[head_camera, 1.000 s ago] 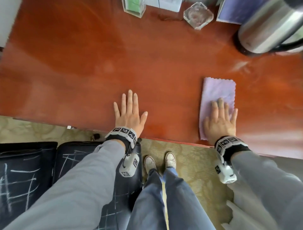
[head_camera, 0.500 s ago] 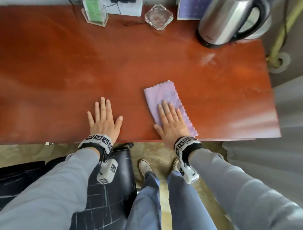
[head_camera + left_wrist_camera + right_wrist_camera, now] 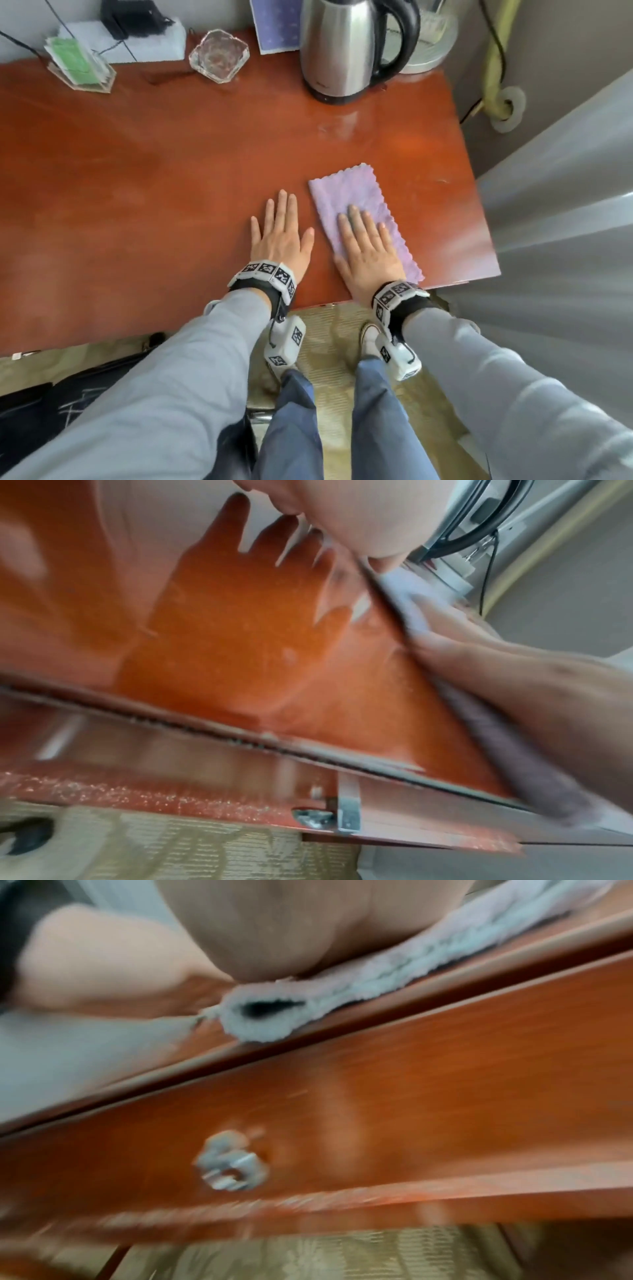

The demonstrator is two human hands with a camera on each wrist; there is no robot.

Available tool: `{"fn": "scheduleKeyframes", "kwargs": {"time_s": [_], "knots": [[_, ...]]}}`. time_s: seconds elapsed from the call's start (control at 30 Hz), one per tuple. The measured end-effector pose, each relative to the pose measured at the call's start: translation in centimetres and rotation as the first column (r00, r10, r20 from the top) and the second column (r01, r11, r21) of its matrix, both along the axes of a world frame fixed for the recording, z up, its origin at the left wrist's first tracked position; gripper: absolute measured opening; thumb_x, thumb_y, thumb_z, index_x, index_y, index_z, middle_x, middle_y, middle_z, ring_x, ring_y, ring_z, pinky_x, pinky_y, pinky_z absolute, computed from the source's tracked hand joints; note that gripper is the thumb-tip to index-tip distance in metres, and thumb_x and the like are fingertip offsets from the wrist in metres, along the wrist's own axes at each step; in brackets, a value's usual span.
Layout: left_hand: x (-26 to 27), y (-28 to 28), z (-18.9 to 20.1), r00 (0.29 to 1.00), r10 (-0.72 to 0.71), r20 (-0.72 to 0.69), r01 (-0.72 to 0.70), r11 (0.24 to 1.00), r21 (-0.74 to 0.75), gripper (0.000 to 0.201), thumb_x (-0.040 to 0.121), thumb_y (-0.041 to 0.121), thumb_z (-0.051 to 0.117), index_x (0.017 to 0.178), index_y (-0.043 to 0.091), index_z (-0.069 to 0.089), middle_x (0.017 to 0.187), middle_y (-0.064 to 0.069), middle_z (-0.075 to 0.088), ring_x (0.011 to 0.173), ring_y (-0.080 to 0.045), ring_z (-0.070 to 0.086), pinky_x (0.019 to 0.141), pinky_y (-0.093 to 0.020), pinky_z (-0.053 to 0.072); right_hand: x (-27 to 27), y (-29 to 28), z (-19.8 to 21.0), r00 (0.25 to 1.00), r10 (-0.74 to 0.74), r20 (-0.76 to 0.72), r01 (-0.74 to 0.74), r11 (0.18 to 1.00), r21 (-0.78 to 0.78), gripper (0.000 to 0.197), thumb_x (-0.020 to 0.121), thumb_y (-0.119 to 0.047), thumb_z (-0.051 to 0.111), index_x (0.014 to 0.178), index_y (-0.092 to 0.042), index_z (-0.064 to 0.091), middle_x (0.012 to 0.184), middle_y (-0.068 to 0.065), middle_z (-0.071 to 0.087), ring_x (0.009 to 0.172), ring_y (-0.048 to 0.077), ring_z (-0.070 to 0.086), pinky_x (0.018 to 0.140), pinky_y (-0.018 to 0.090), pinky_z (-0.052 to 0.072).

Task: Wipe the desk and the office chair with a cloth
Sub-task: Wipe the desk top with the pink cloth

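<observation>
my right hand [image 3: 368,251] lies flat on the lilac cloth [image 3: 352,202], fingers straight and close together, palm pressing it onto the red-brown desk [image 3: 154,171]. the cloth is folded into a long strip running from about 11 o'clock to 5 o'clock under my hand, its near corner reaching the front edge of the desk, its far scalloped end bare beyond my fingertips. in the right wrist view the heel of my palm sits on the cloth [image 3: 394,969], and the fold [image 3: 267,1012] at its near end gapes open just at the desk's edge; that picture is blurred.

my left hand [image 3: 279,240] rests flat on the bare wood at 9 o'clock of the cloth, just beside it and not touching, fingers spread a little, thumb out towards the right hand. it holds nothing. the left wrist view shows its shadow on the glossy top and my right hand [image 3: 496,664] on the cloth's edge [image 3: 407,593].

at 12 o'clock of the cloth, well apart, a steel kettle [image 3: 342,48] with a black handle stands at the back of the desk. at its 9 o'clock is a glass ashtray [image 3: 219,56], and further at 9 o'clock a clear holder with green cards [image 3: 80,65]. a dark chair [image 3: 41,407] shows at 7 o'clock, below the desk's front edge.
</observation>
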State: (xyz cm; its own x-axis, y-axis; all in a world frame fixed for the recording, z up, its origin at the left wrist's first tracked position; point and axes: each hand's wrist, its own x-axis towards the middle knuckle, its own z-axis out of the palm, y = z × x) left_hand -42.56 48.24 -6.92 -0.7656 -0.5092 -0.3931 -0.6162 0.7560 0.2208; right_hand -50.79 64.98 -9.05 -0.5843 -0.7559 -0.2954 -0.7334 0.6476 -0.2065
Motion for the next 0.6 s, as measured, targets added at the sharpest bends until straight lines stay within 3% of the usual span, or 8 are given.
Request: {"fn": "scheduleKeyframes", "kwargs": {"time_s": [0.1, 0.2, 0.3, 0.37, 0.43, 0.5, 0.6], "knots": [[0.1, 0.3, -0.5, 0.997, 0.006, 0.083, -0.001, 0.998, -0.058, 0.072, 0.104, 0.052, 0.019, 0.159, 0.021, -0.016, 0.165, 0.004, -0.025, 0.154, -0.016, -0.016, 0.125, -0.051, -0.002, -6.9, 5.6, 0.2, 0.969, -0.247, -0.021, 0.247, 0.968, 0.036, 0.070, 0.101, -0.048, 0.015, 0.158, -0.014, -0.005, 0.165, 0.008, -0.011, 0.152, 0.027, -0.008, 0.123, 0.047, 0.000], [-0.3, 0.5, -0.3, 0.993, 0.023, 0.119, -0.018, 0.999, -0.039, 0.073, 0.104, 0.050, 0.020, 0.158, 0.021, -0.019, 0.163, 0.005, -0.030, 0.153, -0.016, -0.020, 0.125, -0.051, -0.004, -11.2, 6.6, 0.5, 0.950, -0.311, -0.011, 0.311, 0.947, 0.078, 0.072, 0.103, -0.048, 0.020, 0.157, -0.011, -0.008, 0.164, 0.012, -0.013, 0.152, 0.031, -0.008, 0.122, 0.050, 0.001], [-0.7, 0.6, 0.1, 0.988, 0.042, 0.146, -0.043, 0.999, 0.004, 0.074, 0.105, 0.047, 0.026, 0.158, 0.023, -0.019, 0.162, 0.008, -0.031, 0.152, -0.014, -0.021, 0.125, -0.050, -0.005, -12.0, 3.2, 0.9, 0.941, -0.338, 0.026, 0.336, 0.940, 0.061, 0.074, 0.102, -0.049, 0.019, 0.156, -0.009, -0.011, 0.164, 0.013, -0.016, 0.151, 0.032, -0.012, 0.122, 0.050, -0.003], [-0.7, 0.5, 0.2, 0.989, 0.038, 0.142, -0.037, 0.999, -0.007, 0.074, 0.105, 0.046, 0.028, 0.159, 0.023, -0.017, 0.162, 0.009, -0.030, 0.153, -0.014, -0.020, 0.125, -0.050, -0.003, -10.8, -0.2, 1.2, 0.979, -0.200, 0.037, 0.198, 0.979, 0.047, 0.072, 0.103, -0.048, 0.017, 0.156, -0.010, -0.013, 0.163, 0.012, -0.019, 0.151, 0.031, -0.015, 0.122, 0.049, -0.005], [-0.5, 0.4, 0.2, 0.993, 0.030, 0.118, -0.024, 0.999, -0.046, 0.074, 0.105, 0.047, 0.030, 0.160, 0.022, -0.013, 0.164, 0.008, -0.025, 0.154, -0.013, -0.016, 0.125, -0.050, -0.001, -7.8, -3.6, 1.6, 0.997, 0.048, 0.068, -0.050, 0.998, 0.030, 0.069, 0.104, -0.044, 0.018, 0.156, -0.012, -0.013, 0.163, 0.011, -0.021, 0.150, 0.030, -0.017, 0.122, 0.049, -0.006], [-0.5, 0.2, 0.1, 0.993, 0.018, 0.121, -0.003, 0.993, -0.117, 0.077, 0.104, 0.051, 0.031, 0.160, 0.020, -0.010, 0.166, 0.005, -0.020, 0.154, -0.014, -0.012, 0.125, -0.052, -0.001, -4.8, -5.7, 1.8, 0.967, 0.228, 0.117, -0.234, 0.971, 0.043, 0.067, 0.105, -0.040, 0.020, 0.156, -0.015, -0.014, 0.162, 0.009, -0.023, 0.150, 0.030, -0.020, 0.122, 0.049, -0.008], [-1.3, -0.9, 0.3, 0.983, 0.042, 0.179, -0.018, 0.991, -0.136, 0.085, 0.101, 0.059, 0.032, 0.159, 0.017, -0.014, 0.166, 0.001, -0.022, 0.154, -0.017, -0.015, 0.124, -0.054, -0.003, -5.0, -6.6, 1.7, 0.929, 0.349, 0.122, -0.360, 0.929, 0.082, 0.065, 0.105, -0.035, 0.020, 0.156, -0.020, -0.017, 0.161, 0.006, -0.027, 0.149, 0.028, -0.023, 0.121, 0.048, -0.009]]}}
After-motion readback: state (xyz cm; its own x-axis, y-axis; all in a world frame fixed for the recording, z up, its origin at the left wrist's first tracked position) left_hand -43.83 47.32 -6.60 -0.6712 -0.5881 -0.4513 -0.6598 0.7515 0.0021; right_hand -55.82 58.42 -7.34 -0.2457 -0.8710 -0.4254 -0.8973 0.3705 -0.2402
